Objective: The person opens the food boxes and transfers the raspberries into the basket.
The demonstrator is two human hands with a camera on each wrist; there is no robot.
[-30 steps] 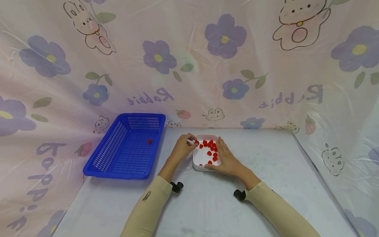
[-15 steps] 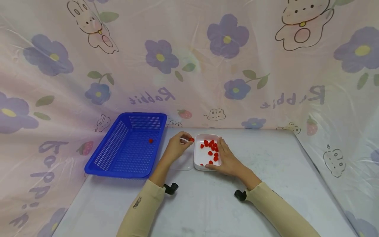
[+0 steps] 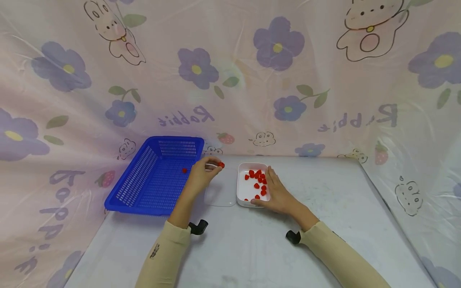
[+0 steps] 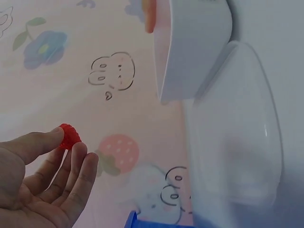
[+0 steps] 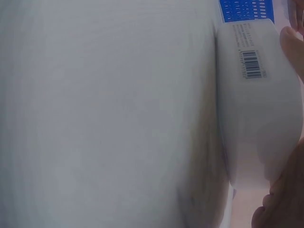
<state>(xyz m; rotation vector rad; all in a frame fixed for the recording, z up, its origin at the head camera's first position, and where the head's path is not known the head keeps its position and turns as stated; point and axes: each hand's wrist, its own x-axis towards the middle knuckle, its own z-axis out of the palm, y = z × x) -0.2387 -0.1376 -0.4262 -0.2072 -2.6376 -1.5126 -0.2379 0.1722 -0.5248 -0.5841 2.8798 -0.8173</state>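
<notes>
Between thumb and fingertips, my left hand (image 3: 198, 176) pinches a small red raspberry (image 4: 70, 137) with a ridged surface. In the head view this hand overlaps the right rim of the blue basket (image 3: 153, 209). One red raspberry (image 3: 185, 170) lies on the basket's floor. My right hand (image 3: 280, 197) holds the white box (image 3: 244, 190) at its right side, fingers along the wall and thumb over the front rim. Several red raspberries (image 3: 257, 185) lie inside, mostly toward the right and far side. The right wrist view shows the box's outer wall with a barcode (image 5: 251, 64).
A clear plastic lid (image 3: 221, 194) lies flat on the white table (image 3: 248, 244) between basket and box. Behind the table hangs a patterned curtain (image 3: 237, 116), which also runs along both sides. A black camera mount (image 3: 199, 227) sits at my left wrist, another at the right.
My left hand has lifted the raspberry out over the box's left edge and carried it left, above the clear lid. My right hand and the box stay in place.
</notes>
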